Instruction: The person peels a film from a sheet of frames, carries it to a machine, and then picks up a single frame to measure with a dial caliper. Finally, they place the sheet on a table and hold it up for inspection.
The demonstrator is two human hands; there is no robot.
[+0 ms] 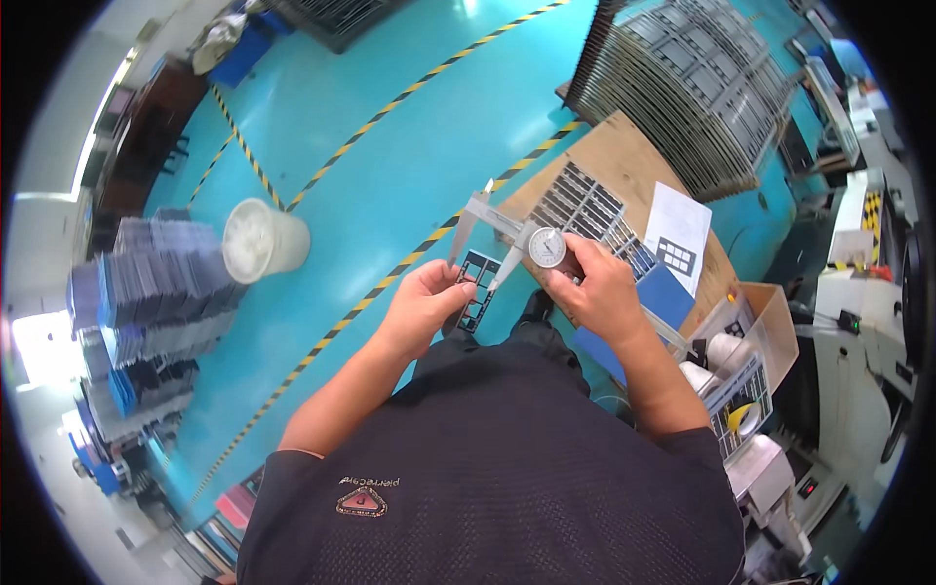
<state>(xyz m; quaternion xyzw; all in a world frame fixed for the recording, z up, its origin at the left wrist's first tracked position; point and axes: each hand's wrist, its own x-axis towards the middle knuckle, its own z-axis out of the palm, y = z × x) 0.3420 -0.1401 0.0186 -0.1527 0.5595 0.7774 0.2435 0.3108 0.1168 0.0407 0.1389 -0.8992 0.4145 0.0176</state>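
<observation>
My left hand (414,310) pinches a small flat black panel with rectangular cut-outs (481,265) by its left edge, thumb on top. In my right hand (603,292) is a metal dial caliper (504,225) with a round white dial, gripped around its body beside the dial. The caliper's long jaws are spread, one on either side of the panel's upper part. Whether both jaw tips touch the panel, I cannot tell. Both hands are in front of my torso, above the floor and left of a wooden board.
On the wooden board (624,151) lie rows of dark panels (577,202), a white sheet (677,226) and a blue pad (666,297). Metal racks (678,83) stand beyond. A translucent box (770,336) is at right. A white bucket (283,241) and stacked sheets (161,278) stand left.
</observation>
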